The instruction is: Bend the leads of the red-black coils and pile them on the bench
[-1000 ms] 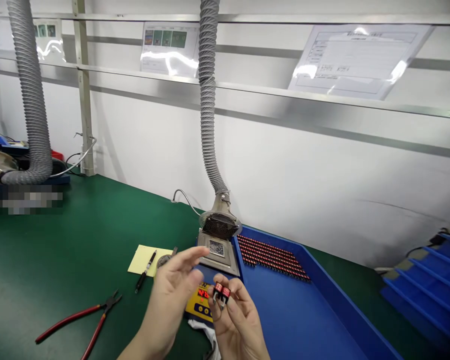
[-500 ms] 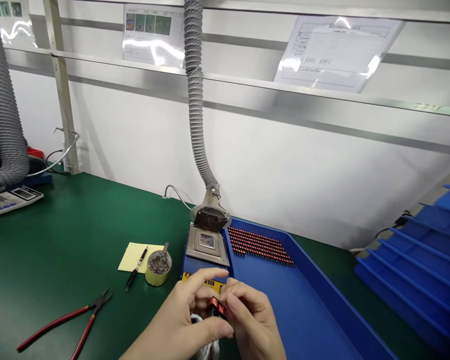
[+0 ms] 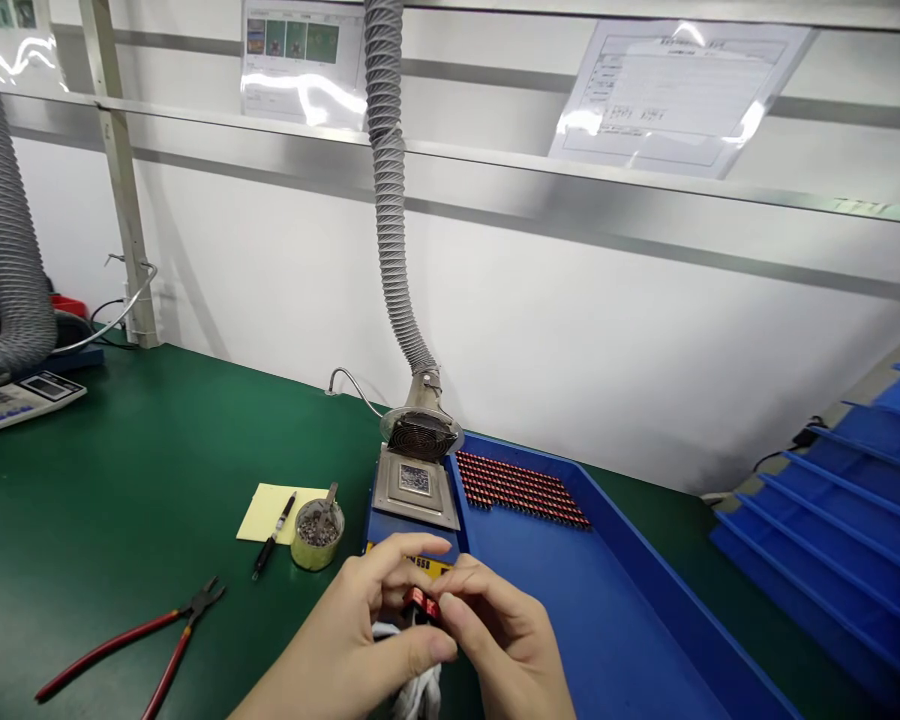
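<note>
Between both hands is a small red-and-black block-shaped part (image 3: 421, 603), its exact kind unclear. My left hand (image 3: 349, 630) is curled round its left side, with the index finger stretched out above and the thumb below. My right hand (image 3: 506, 630) pinches at the part's right end with thumb and fingertips. White cloth or cord-like material (image 3: 418, 695) hangs under my left hand, partly hidden by it. Just beyond the fingers stands a blue heating unit with a square metal top (image 3: 442, 505) and a yellow label.
A blue tray (image 3: 562, 620) holds rows of small red-and-black parts (image 3: 525, 490). Red-handled pliers (image 3: 195, 605), a pen (image 3: 274, 540), yellow paper (image 3: 259, 515) and a tin of grey bits (image 3: 317, 540) lie left. A grey hose (image 3: 391, 220) hangs above; blue trays (image 3: 847, 530) stand right.
The small part has shifted slightly left and turned, so more of its red face shows. Both hands stay closed around it.
</note>
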A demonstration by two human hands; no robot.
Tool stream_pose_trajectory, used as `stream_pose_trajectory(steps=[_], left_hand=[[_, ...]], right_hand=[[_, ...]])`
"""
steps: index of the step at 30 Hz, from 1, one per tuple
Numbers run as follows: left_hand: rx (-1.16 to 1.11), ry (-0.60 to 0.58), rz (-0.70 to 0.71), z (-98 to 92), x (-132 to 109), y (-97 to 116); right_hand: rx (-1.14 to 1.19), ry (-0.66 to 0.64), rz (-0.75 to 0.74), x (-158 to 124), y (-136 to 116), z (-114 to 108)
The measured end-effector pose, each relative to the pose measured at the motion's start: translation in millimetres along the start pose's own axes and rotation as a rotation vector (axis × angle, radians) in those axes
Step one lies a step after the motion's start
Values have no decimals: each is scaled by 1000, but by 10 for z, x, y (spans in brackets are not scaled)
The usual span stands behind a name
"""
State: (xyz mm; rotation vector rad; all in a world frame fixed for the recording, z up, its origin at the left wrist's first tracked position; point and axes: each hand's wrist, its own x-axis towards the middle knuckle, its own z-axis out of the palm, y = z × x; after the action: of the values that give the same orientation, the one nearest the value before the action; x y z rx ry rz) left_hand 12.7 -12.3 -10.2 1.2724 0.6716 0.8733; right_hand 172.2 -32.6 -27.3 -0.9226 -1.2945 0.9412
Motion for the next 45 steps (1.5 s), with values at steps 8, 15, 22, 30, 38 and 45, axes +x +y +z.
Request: stream_pose_trajectory(steps=[8, 15, 22, 30, 38, 45], left_hand=[[111, -12, 38, -31, 16, -12], [1, -45, 95, 25, 16, 22], [-107, -34, 164, 92, 29, 29], [230, 71, 219, 73, 15, 70], [242, 59, 256, 51, 29, 70], [255, 89, 236, 49, 36, 56]], right_hand=[[-28, 77, 14, -13, 47, 33], [76, 78, -6, -3, 53, 70], [-58, 155, -153, -34, 55, 71], [-139, 203, -231, -46, 24, 102], [-90, 155, -190, -27, 17, 55], [-276, 314, -501, -58, -28, 179]])
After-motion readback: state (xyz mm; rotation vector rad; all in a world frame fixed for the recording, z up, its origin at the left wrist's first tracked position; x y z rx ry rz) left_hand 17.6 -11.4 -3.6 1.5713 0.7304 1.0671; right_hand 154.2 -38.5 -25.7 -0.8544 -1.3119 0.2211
